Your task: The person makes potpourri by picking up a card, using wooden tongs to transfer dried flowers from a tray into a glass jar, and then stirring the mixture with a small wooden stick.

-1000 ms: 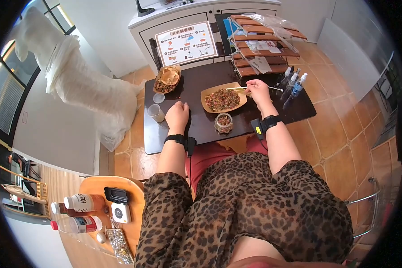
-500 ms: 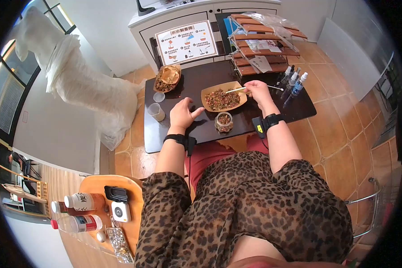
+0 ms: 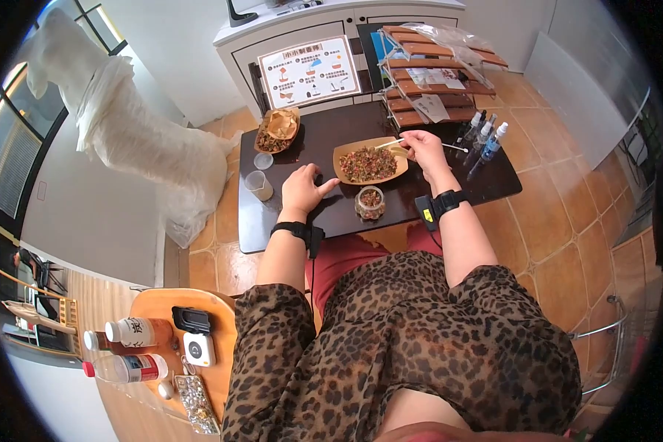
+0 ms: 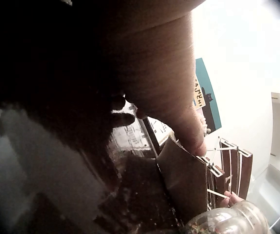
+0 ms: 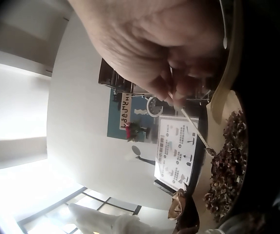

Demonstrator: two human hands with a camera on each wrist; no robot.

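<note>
My right hand (image 3: 425, 153) pinches a thin white stick (image 5: 194, 127) between thumb and fingers. Its lower tip, with a small brown clump at it, is close over a heap of dried plant bits (image 3: 367, 165) in a kraft paper tray (image 3: 401, 163). The stick's other end points out to the right. My left hand (image 3: 302, 191) is left of the tray, palm down over the dark table, fingers relaxed. Its thumb reaches toward the tray, and the thumb tip overlaps the tray wall (image 4: 184, 175) in the left wrist view. A glass jar (image 3: 370, 204) of similar bits stands before the tray.
A clear plastic cup (image 3: 258, 186) and a small round lid (image 3: 263, 160) lie left. Another paper tray (image 3: 278, 132) with crumpled paper sits back left. Spray bottles (image 3: 486, 136) stand at the right, near a slatted wooden rack (image 3: 435, 74). An instruction sheet (image 3: 309, 72) leans behind.
My left hand has uncurled from a loose fist and moved slightly right, thumb spread toward the tray. The stick's tip dipped into the plant bits and has drawn back toward the tray's far right.
</note>
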